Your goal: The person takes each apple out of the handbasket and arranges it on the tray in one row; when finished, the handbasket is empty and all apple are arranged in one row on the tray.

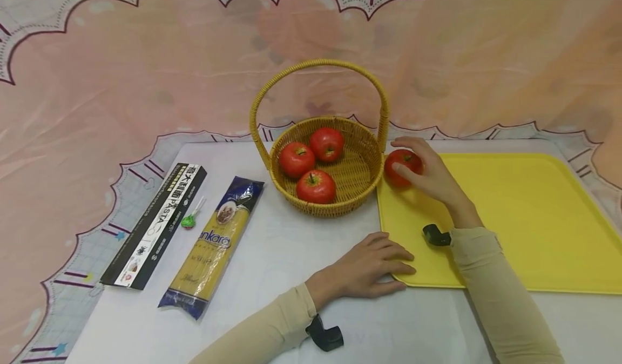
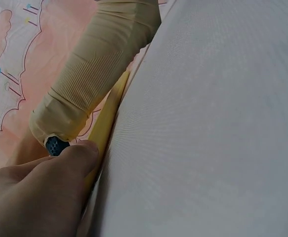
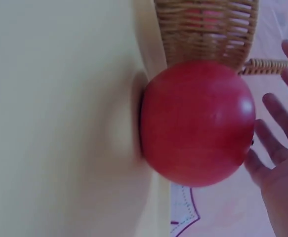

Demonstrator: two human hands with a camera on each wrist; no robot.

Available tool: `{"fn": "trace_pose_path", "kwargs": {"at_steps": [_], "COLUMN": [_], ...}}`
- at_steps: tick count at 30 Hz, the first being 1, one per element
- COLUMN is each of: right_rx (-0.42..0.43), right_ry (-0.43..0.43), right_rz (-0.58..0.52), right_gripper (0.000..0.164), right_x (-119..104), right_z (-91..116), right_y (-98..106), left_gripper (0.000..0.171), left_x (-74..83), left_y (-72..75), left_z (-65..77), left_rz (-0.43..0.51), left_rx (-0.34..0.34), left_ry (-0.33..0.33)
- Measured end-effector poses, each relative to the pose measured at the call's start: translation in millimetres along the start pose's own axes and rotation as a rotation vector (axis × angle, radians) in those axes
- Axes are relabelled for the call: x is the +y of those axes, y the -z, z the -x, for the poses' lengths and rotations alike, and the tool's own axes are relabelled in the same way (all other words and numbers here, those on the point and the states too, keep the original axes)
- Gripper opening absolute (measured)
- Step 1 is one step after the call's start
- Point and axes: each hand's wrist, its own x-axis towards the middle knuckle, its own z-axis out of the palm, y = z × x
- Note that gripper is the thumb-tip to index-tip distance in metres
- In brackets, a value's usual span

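A red apple (image 1: 403, 167) sits on the left back corner of the yellow tray (image 1: 510, 218), close to the wicker basket (image 1: 323, 209). My right hand (image 1: 430, 172) is over this apple, its thumb in front and its fingers reaching past the top. The right wrist view shows the fingers (image 3: 277, 118) spread and lightly bent beside the apple (image 3: 198, 123), not wrapped around it. My left hand (image 1: 371, 267) rests with extended fingers across the tray's front left corner. In the basket lie three more red apples (image 1: 316, 186).
To the left lie a pack of spaghetti (image 1: 214, 250), a green lollipop (image 1: 188, 221) and a long black-and-white pasta box (image 1: 154, 226). The basket's tall handle (image 1: 320, 62) arches up. A patterned cloth (image 1: 194, 72) hangs behind the white table (image 1: 272, 267).
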Motion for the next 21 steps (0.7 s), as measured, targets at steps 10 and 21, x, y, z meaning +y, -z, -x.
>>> {"fn": "trace_pose_path", "kwargs": {"at_steps": [10,21], "right_rx": [0.002,-0.012], "right_ry": [0.096,0.182], "right_rz": [-0.009,-0.009], "right_gripper": [0.033,0.031], "right_x": [-20,0], "right_z": [-4,-11], "right_y": [-9,-18], "left_gripper": [0.035,0.036], "left_x": [-0.3,0.1], "left_y": [-0.2,-1.1], "left_z": [1.3,1.2], "left_rz": [0.031,0.007], "left_rx": [0.022,0.021], "left_ry": [-0.001,-0.006]}}
